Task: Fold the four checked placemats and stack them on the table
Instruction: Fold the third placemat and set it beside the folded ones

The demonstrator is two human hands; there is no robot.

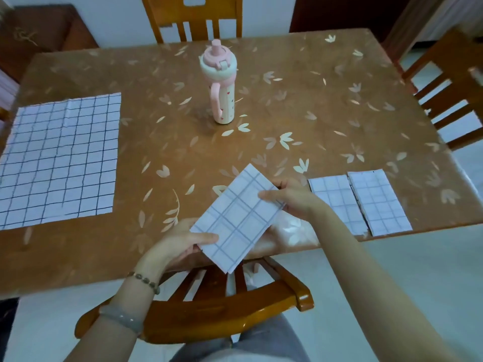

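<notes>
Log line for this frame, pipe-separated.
left hand, right hand: hold folded placemat | right: two folded placemats side by side, unstacked | left: unfolded placemat flat

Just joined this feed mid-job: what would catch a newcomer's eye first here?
The left hand and right hand hold a folded placemat over the table at its near edge. An unfolded placemat lies flat at far left, and two finished placemats sit side by side at near right. A pink bottle stands upright mid-table.
</notes>
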